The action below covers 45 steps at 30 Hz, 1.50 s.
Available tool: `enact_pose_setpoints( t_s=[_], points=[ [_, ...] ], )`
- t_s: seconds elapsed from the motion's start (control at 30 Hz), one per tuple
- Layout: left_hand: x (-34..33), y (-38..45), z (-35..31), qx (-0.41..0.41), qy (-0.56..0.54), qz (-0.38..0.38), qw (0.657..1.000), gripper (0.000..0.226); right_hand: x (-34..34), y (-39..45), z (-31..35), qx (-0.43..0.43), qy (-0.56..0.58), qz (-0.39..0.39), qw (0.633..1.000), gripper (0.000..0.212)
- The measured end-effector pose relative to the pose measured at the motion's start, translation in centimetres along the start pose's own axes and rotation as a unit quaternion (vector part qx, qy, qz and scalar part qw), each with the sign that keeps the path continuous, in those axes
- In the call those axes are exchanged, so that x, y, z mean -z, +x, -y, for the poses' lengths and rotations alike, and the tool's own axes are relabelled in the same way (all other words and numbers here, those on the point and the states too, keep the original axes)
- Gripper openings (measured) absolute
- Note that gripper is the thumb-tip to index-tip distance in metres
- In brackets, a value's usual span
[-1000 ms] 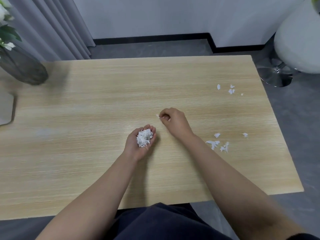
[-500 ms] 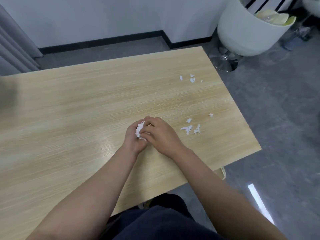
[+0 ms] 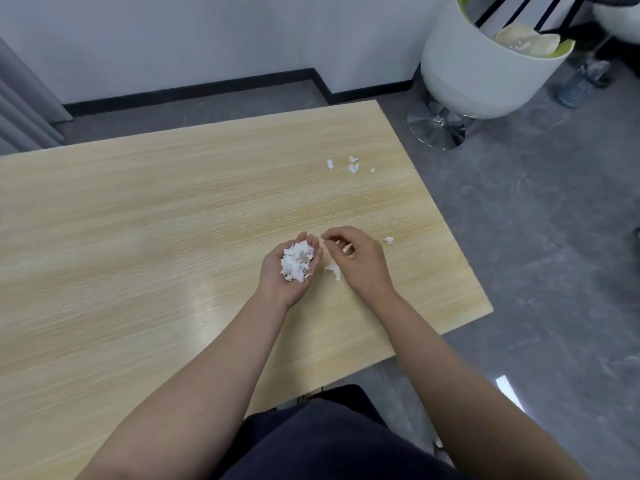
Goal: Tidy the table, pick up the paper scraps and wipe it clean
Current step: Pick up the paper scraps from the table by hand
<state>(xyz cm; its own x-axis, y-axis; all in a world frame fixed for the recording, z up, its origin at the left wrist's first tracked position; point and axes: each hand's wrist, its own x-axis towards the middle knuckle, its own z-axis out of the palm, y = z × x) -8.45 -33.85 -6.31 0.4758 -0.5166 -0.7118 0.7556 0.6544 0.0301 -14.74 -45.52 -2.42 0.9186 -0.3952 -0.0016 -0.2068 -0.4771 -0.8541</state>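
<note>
Here, left hand [image 3: 289, 271] cupping paper scraps [image 3: 297, 261], table [image 3: 138, 237]

Head view, steeply down over table [image 3: 173, 237]

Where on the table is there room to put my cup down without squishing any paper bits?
The whole side of the table beyond the left hand is bare wood. It is crowded by the right hand: scraps beside it, more far scraps toward the far right corner.
</note>
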Motion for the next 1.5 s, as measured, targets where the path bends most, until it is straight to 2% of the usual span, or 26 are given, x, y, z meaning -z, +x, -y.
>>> enact_pose_setpoints(
  t_s=[0.07, 0.17, 0.33, 0.47, 0.6, 0.77, 0.87, 0.97, 1.1, 1.2, 1.33, 1.4, 1.5],
  points=[
    [-0.5, 0.6, 0.7, -0.002, -0.008, 0.001, 1.000, 0.037, 1.9, 1.1, -2.6, -0.038, 0.008, -0.039, 0.998, 0.012],
    [-1.2, 1.3, 1.4, -0.009, -0.020, 0.009, 1.000, 0.036, 4.4, 2.8, -7.5, -0.104, -0.064, -0.065, 0.990, 0.012],
    [-1.3, 2.0, 2.0, -0.029, -0.023, 0.004, 0.999, 0.035, 6.5, 4.9, -13.0, -0.168, -0.144, -0.033, 0.975, 0.018],
    [-0.9, 2.1, 2.0, -0.060, -0.012, -0.010, 0.998, 0.031, 6.4, 6.2, -14.8, -0.152, -0.200, 0.044, 0.967, 0.029],
    [-0.4, 2.0, 1.7, -0.081, -0.018, -0.019, 0.996, 0.032, 6.0, 6.7, -15.7, -0.130, -0.251, 0.061, 0.957, 0.013],
    [0.3, 1.9, 1.5, -0.090, -0.029, -0.022, 0.995, 0.032, 5.8, 6.3, -15.0, -0.118, -0.214, 0.082, 0.966, 0.007],
    [0.5, 1.9, 1.6, -0.090, -0.031, -0.028, 0.995, 0.032, 4.9, 4.7, -13.1, -0.057, -0.141, 0.142, 0.978, 0.007],
    [0.5, 1.7, 1.7, -0.089, -0.031, -0.034, 0.995, 0.034, 3.2, 2.7, -12.4, -0.005, -0.175, 0.193, 0.965, 0.009],
    [0.7, 1.3, 1.9, -0.078, -0.030, -0.033, 0.996, 0.031, 1.8, 0.9, -12.6, 0.011, -0.238, 0.184, 0.954, 0.010],
    [0.9, 1.2, 2.1, -0.073, -0.024, -0.031, 0.997, 0.031, 1.3, 0.4, -12.5, 0.056, -0.266, 0.192, 0.943, 0.018],
    [1.3, 0.9, 2.4, -0.064, -0.015, -0.037, 0.997, 0.029, 1.3, 0.3, -12.2, 0.071, -0.273, 0.198, 0.939, 0.021],
    [1.4, 0.6, 2.6, -0.060, -0.020, -0.038, 0.997, 0.029, 1.5, 0.4, -11.6, 0.062, -0.253, 0.181, 0.948, 0.019],
    [1.4, 0.5, 2.9, -0.050, -0.015, -0.041, 0.998, 0.029, 1.6, 1.0, -8.8, 0.059, -0.156, 0.119, 0.979, 0.012]
  ],
)
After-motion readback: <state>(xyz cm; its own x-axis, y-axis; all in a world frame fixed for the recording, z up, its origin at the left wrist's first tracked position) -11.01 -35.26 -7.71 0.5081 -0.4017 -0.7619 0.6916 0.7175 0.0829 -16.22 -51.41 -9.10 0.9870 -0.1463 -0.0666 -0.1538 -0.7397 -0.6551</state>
